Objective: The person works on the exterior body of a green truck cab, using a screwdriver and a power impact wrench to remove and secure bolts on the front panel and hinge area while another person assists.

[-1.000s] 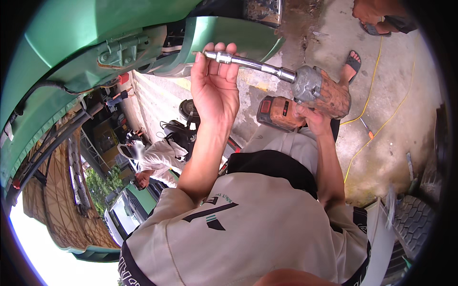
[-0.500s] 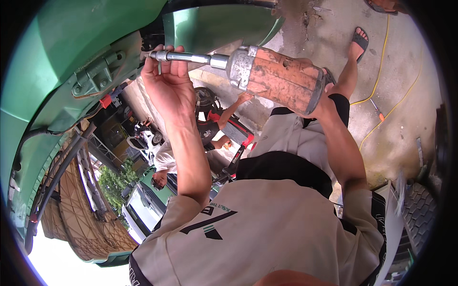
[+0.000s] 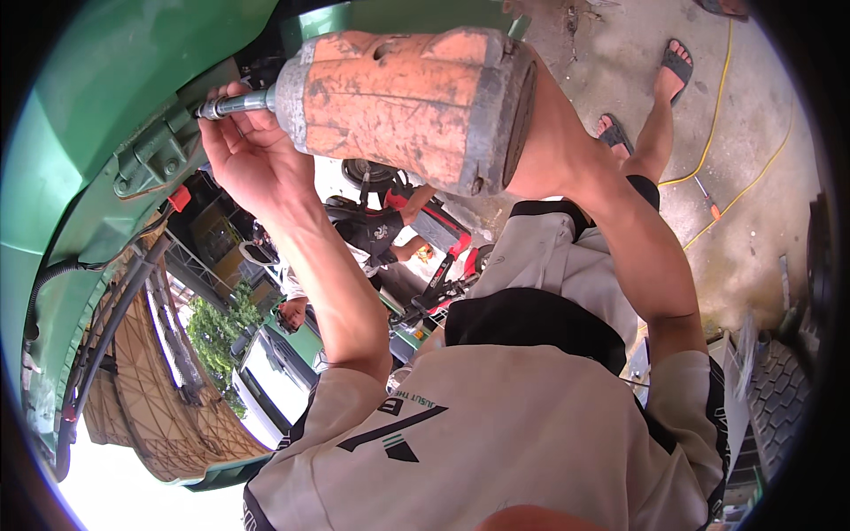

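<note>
A worn orange impact wrench (image 3: 390,111) with a grey nose and a dark rear end lies level across the upper middle. Its body hides most of my right hand (image 3: 551,146), which is closed behind it. A shiny extension (image 3: 248,102) runs left from the nose to a socket (image 3: 211,109). The fingers of my left hand (image 3: 266,168) are curled around the socket end, palm showing. That end meets the bolted metal hinge bracket (image 3: 158,159) on the green vehicle panel (image 3: 133,71); the exact contact is hidden.
Another person in sandals (image 3: 677,66) stands on the concrete floor at upper right, near a yellow cord (image 3: 717,124). A second person (image 3: 367,243) is by a red-and-black motorbike (image 3: 460,243) beyond my left arm. A red clip (image 3: 180,198) hangs near the bracket.
The wrench has moved left and up, closer to the camera. My left hand has shifted left with the socket, which has come up against the bracket.
</note>
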`<state>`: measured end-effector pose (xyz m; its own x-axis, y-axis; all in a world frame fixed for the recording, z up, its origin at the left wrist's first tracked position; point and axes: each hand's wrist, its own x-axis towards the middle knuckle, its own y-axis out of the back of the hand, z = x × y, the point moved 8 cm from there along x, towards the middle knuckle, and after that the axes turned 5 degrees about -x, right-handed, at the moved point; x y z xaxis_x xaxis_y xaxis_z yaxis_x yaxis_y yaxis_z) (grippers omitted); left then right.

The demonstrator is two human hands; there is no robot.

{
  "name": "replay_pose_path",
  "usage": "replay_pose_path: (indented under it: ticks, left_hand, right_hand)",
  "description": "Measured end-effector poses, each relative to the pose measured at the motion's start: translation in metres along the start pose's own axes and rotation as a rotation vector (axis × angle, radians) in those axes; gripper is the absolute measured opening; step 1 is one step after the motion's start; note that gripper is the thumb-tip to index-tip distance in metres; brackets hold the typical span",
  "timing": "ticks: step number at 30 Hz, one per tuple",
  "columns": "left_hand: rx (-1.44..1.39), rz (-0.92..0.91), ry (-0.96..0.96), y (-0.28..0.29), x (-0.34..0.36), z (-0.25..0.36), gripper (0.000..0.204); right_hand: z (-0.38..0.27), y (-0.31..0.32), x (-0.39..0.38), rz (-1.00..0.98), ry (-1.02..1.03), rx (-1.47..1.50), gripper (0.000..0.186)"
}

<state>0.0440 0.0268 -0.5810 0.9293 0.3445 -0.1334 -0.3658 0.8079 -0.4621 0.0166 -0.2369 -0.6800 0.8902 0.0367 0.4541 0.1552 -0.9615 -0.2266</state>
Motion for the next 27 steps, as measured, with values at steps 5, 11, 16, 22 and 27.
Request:
replay_pose_path:
  ticks: [5, 11, 16, 22, 27]
  left_hand:
    - [-0.066, 0.131, 0.036, 0.015, 0.006, 0.005, 0.031]
    - [0.006, 0.2, -0.04, 0.008, 0.002, 0.008, 0.028]
    - [0.035, 0.213, -0.093, 0.0, -0.011, 0.007, 0.027]
    - [-0.034, 0.186, 0.014, -0.001, -0.018, -0.003, 0.035]
    - [-0.341, -0.009, 0.04, -0.01, -0.006, -0.007, 0.032]
  right_hand:
    - [-0.001, -0.005, 0.01, -0.118, -0.07, -0.078, 0.025]
    - [-0.03, -0.003, 0.045, 0.081, -0.039, -0.193, 0.038]
    - [-0.005, 0.01, 0.059, -0.142, -0.122, -0.011, 0.043]
    - [0.001, -0.003, 0.025, -0.37, -0.333, -0.005, 0.051]
    - [-0.021, -0.012, 0.028, -0.363, -0.355, -0.083, 0.048]
